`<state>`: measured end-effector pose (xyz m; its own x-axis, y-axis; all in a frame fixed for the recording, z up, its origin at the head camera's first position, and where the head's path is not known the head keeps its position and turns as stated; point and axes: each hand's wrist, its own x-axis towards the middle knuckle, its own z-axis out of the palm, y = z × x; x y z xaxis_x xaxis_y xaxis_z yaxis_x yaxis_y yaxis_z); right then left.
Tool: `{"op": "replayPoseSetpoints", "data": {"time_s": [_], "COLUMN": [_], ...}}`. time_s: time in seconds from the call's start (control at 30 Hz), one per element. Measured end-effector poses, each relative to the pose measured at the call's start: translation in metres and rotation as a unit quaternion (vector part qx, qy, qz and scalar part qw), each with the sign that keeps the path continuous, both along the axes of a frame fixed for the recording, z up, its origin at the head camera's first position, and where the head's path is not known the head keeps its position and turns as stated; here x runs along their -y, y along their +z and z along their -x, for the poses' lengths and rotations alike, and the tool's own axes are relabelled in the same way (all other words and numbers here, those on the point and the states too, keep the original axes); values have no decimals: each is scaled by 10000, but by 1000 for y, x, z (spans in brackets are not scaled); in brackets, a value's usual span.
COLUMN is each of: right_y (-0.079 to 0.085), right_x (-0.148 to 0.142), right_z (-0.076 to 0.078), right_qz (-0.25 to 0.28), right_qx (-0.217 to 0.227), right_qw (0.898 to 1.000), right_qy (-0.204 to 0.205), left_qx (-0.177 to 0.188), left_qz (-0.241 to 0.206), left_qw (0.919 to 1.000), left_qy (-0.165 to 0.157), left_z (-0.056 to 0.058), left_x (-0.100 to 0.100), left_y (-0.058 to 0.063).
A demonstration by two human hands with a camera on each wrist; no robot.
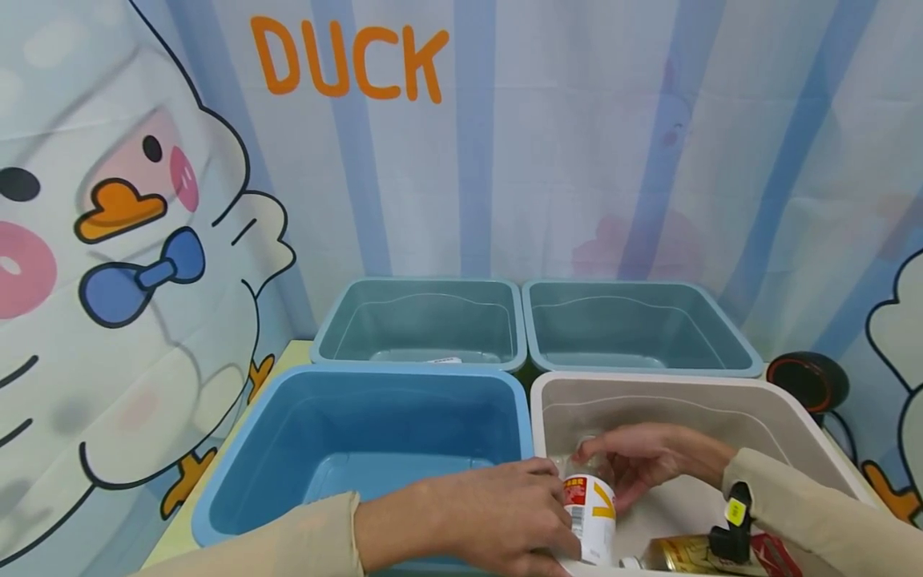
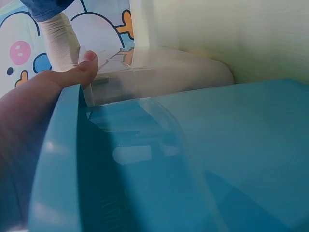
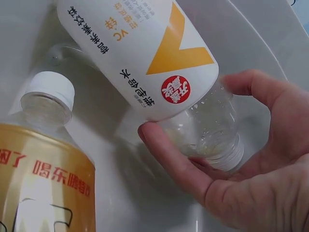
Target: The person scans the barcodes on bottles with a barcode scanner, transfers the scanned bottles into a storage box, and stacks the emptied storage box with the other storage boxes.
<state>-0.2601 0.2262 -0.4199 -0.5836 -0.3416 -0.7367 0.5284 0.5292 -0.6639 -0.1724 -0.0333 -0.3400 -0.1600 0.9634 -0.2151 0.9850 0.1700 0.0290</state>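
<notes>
A clear plastic bottle (image 1: 595, 513) with a white, red and yellow label stands tilted at the left wall of the beige bin (image 1: 800, 417). My right hand (image 1: 649, 461) grips it near its neck. In the right wrist view, the thumb and fingers of the right hand (image 3: 251, 159) lie on either side of the bottle's clear end (image 3: 212, 128). From the left, my left hand (image 1: 497, 513) holds the label side, its fingers bent against it. Mostly hidden by the blue bin's wall in the left wrist view, the left hand (image 2: 72, 75) shows its thumb.
A bottle with a gold label (image 1: 678, 553) and white cap lies in the beige bin, beside something red (image 1: 775, 554). Left of it stands a blue bin (image 1: 360, 373). Two teal bins (image 1: 418, 282) stand behind. A black round device (image 1: 808, 381) sits at the right.
</notes>
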Motion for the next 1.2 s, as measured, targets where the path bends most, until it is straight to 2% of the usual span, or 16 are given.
{"op": "replayPoseSetpoints", "data": {"time_s": [0.3, 0.77, 0.97, 1.2], "right_y": [1, 6, 9, 13], "right_x": [-2, -4, -4, -3], "right_z": [-1, -2, -2, -4], "right_qz": [334, 436, 512, 648], "right_qx": [111, 5, -92, -28], "right_qw": [9993, 9989, 9986, 9979], "right_qy": [-109, -150, -44, 70], "left_qx": [-72, -10, -50, 118], "left_qz": [36, 11, 4, -5], "left_qw": [9999, 9999, 9999, 9999], "left_qy": [-83, -111, -92, -1], "left_z": [-1, -2, -2, -2], "left_x": [-1, -1, 0, 1], "left_y": [-1, 0, 0, 1]}}
